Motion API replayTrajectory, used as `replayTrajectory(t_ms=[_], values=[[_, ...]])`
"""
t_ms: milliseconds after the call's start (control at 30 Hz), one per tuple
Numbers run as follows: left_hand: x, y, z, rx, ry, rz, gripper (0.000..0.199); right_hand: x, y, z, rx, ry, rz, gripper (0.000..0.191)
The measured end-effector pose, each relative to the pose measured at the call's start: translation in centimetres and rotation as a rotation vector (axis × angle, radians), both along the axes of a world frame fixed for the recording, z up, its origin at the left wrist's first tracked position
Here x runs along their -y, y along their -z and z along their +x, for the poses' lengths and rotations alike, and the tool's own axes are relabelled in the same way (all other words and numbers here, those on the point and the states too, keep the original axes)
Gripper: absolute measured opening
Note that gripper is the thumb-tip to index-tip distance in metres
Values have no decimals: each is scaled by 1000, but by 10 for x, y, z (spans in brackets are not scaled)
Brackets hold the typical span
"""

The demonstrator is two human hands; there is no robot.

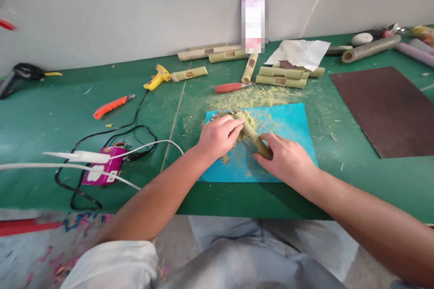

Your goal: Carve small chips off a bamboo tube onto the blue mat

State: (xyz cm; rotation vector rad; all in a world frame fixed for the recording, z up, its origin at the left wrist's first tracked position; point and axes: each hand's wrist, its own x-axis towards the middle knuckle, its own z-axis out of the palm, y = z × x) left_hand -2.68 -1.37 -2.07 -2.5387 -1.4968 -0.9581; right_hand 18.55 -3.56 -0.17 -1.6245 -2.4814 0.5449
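A pale green bamboo tube slants above the blue sheet. Around its far end my left hand is closed, fingers bent against the tube. My right hand grips the near end between thumb and fingers. Bamboo shavings lie on the sheet beneath and beyond the tube. Beyond the sheet rests a red-handled knife. Whether either hand also holds a small tool cannot be seen.
More notched bamboo tubes lie at the back near white paper. A brown board is on the right. At left are an orange cutter, yellow glue gun, purple power block and cables.
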Motion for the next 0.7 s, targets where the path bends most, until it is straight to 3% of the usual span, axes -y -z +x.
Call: replayTrajectory(t_ms=[200,367,533,700], values=[[-2,3,0,31,-66,-27,23,3,-1,1,0,-26,26,29],[7,3,8,-37,129,-64,28,3,1,0,8,-32,7,26],[4,1,5,-66,-16,9,29,3,1,-1,-5,-25,-6,28],[7,1,7,-67,102,-38,27,3,0,0,-6,-24,-19,28]])
